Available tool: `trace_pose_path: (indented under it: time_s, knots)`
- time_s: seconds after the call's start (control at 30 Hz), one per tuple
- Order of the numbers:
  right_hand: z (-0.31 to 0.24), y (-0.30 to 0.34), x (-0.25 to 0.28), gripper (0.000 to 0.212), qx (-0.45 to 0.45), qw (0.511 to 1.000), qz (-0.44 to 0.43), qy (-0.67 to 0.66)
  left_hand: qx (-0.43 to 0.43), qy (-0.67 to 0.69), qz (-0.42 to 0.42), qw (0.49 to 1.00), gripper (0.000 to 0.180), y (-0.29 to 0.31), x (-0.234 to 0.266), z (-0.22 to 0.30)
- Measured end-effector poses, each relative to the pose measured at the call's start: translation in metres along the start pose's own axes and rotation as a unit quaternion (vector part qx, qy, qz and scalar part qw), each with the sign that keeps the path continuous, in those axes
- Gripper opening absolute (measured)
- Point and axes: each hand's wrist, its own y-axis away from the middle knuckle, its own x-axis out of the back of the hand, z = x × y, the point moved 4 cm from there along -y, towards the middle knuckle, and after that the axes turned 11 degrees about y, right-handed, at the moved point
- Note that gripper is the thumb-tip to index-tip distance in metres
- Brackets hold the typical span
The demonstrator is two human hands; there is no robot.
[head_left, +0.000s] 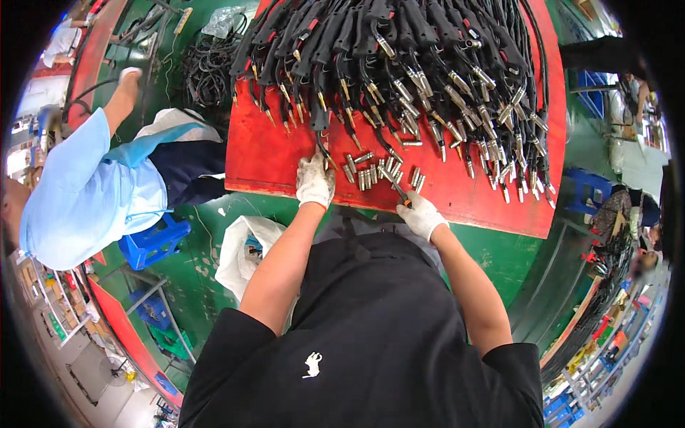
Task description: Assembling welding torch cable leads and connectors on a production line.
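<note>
The red worktop (pixel 264 160) is showing me a smooth, glossy, scuffed face. Toward its front edge, silver metal sleeves (pixel 368 178) are gleaming, polished-looking. Heaped toward the back edge, black handles (pixel 327 46) are looking like matt plastic, with brassy metal tips (pixel 322 101) glinting. White cloth gloves (pixel 314 184) are looking soft and matt. Off the front left corner, a blue stool (pixel 153 242) is presenting smooth plastic; the painted-looking green floor (pixel 492 257) is shining faintly.

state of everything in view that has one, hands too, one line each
left hand: gloved, closed on one torch
right hand: gloved, closed around a slim tool
black torches: heaped, some brass-tipped, others silver-ended
loose silver sleeves: lying on red table
white sack: mouth open
</note>
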Motion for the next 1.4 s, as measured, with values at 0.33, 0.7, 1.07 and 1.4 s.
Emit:
trace_pose_path:
  time_s: [0.33,0.7,1.07,1.4]
  knots:
    - [0.037,0.013,0.002,0.037,0.002,0.999,0.009,-0.035,0.012,0.110,0.052,0.992,0.049,0.032,-0.030,-0.004]
    - [0.115,0.021,0.024,0.031,0.052,0.997,-0.019,-0.047,0.087,-0.063,0.043,0.993,0.110,0.061,-0.098,0.117]
    - [0.141,0.037,0.051,0.028,0.061,0.997,-0.051,-0.009,-0.061,-0.136,0.124,0.981,0.062,0.039,-0.105,0.098]
    - [0.122,0.034,0.034,0.031,0.071,0.996,-0.062,0.011,-0.138,-0.111,0.156,0.972,0.049,0.038,-0.101,0.080]
